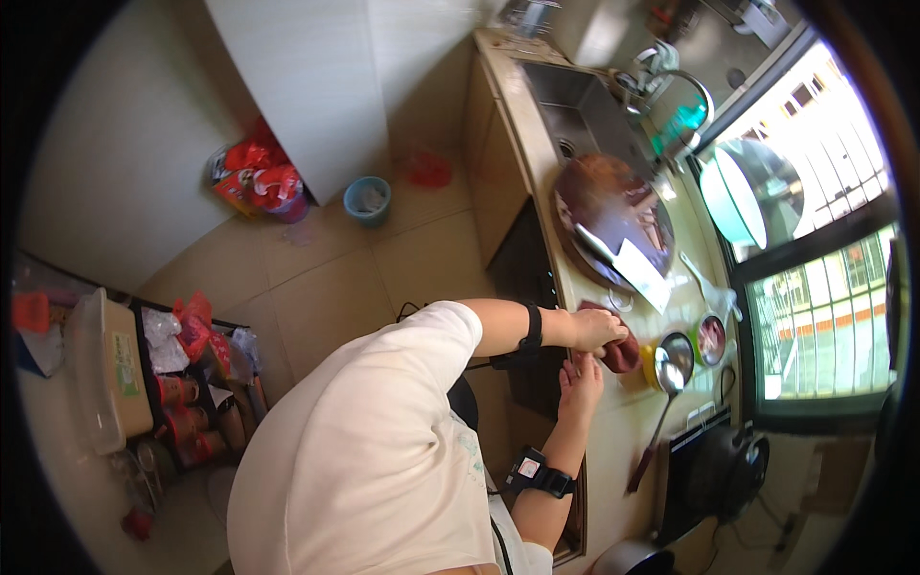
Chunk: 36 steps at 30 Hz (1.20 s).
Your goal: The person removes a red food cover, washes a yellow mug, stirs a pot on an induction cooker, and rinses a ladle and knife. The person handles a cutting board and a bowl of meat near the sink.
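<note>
My left hand (601, 330) has its fingers closed over a dark red cloth (624, 353) at the counter's front edge. Just below it in the picture, my right hand (582, 384) is raised with its fingertips against the left hand and the cloth; whether it grips the cloth is unclear. Beyond my left hand lies a round wooden chopping board (568, 248). A cleaver (642, 273) rests across it, its blade jutting over the rim, beside some pale pieces (649, 226). A metal ladle (655, 431) leans in a yellow bowl (651, 365) past the cloth.
A small green bowl (711, 341) with reddish contents stands by the window. The steel sink (575, 108) and faucet (708, 100) are beyond the board. At right sit a black appliance (726, 471) and a metal pot (632, 559). A blue bin (367, 201) stands on the floor.
</note>
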{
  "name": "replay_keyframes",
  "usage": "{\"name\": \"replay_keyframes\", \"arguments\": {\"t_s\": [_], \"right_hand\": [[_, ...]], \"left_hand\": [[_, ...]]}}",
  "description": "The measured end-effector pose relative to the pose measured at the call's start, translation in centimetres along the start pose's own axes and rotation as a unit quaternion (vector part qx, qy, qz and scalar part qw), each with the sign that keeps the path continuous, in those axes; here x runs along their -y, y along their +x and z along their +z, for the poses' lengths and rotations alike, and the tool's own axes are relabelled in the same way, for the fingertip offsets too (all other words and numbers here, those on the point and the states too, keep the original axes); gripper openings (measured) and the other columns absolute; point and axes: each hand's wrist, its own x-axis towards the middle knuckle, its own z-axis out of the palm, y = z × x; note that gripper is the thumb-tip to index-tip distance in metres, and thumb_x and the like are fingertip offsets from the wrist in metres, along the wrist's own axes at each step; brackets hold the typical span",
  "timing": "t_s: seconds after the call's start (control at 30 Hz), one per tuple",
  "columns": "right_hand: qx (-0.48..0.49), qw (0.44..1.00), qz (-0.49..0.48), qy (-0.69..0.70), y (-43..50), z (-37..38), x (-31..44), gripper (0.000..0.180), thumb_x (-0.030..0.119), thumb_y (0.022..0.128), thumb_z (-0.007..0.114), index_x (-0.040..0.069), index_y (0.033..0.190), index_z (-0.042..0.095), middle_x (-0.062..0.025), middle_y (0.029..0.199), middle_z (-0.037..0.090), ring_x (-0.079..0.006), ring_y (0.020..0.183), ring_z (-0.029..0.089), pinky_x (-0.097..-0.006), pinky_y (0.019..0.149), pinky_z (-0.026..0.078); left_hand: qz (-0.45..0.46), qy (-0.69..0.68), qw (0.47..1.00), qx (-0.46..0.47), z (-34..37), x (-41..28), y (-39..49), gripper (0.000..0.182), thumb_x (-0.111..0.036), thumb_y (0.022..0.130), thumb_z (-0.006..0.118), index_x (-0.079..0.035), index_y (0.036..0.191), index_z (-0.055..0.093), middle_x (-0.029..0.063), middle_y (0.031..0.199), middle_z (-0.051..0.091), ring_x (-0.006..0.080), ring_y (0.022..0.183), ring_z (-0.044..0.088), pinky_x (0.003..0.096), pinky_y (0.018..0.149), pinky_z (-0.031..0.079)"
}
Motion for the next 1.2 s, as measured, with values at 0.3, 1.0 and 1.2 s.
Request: {"name": "replay_keyframes", "arguments": {"t_s": [0.3, 1.0, 1.2], "right_hand": [[-0.04, 0.995, -0.09, 0.003, 5.9, 24.8, -0.7, 0.053, 0.045, 0.089, 0.056, 0.008, 0.124, 0.042, -0.0046, 0.117, 0.051, -0.0163, 0.084, 0.056, -0.027, 0.07, 0.042], [-0.07, 0.955, -0.181, 0.225, 33.6, 45.2, 7.5, 0.054, 0.035, 0.094, 0.051, 0.014, 0.139, 0.03, -0.01, 0.131, 0.045, -0.0275, 0.114, 0.05, -0.0393, 0.087, 0.05], [-0.136, 0.95, -0.112, 0.257, 38.8, 45.5, 11.3, 0.05, 0.046, 0.092, 0.045, 0.014, 0.13, 0.04, -0.0083, 0.121, 0.051, -0.0281, 0.104, 0.055, -0.044, 0.075, 0.052]], "left_hand": [[-0.192, -0.409, 0.874, -0.181, -18.3, 16.9, -10.7, 0.027, -0.016, 0.083, 0.061, 0.001, 0.102, 0.051, 0.0084, 0.084, 0.062, 0.0168, 0.078, 0.06, 0.0315, 0.07, 0.05], [-0.168, -0.257, 0.951, -0.043, -30.4, 47.2, 1.8, 0.066, -0.034, 0.077, 0.074, -0.001, 0.127, 0.047, 0.0205, 0.118, 0.056, 0.0276, 0.112, 0.054, 0.0362, 0.097, 0.042], [-0.166, -0.132, 0.976, -0.05, -31.8, 56.1, 14.2, 0.072, -0.044, 0.078, 0.065, -0.005, 0.134, 0.04, 0.0198, 0.136, 0.043, 0.0334, 0.127, 0.04, 0.0393, 0.105, 0.032]]}}
